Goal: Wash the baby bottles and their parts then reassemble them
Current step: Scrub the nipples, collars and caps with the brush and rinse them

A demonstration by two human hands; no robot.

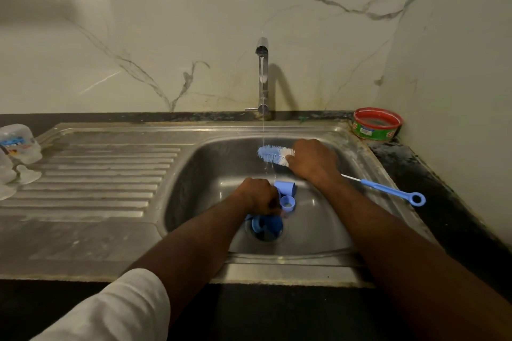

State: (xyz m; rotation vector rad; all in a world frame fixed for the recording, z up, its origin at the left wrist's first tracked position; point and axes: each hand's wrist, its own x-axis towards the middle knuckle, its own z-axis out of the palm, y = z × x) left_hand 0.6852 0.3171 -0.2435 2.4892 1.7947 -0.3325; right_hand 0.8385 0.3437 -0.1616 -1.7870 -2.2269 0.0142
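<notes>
My right hand (314,162) grips a blue and white bottle brush (273,154) near its bristles, under the thin stream of water from the tap (262,75). The brush's blue handle (393,191) sticks out to the right over the sink rim. My left hand (257,196) is closed low in the basin beside two small blue bottle parts, a cap (285,188) and a ring (287,203); which one it holds I cannot tell. A darker blue part (267,224) lies on the drain. A clear upturned bottle (20,142) and a clear teat (27,174) stand on the drainboard at far left.
The steel sink (360,152) has a ribbed drainboard (105,174) on its left. A red and green tub (377,123) stands at the back right corner by the wall. Dark counter runs along the right side and the front edge.
</notes>
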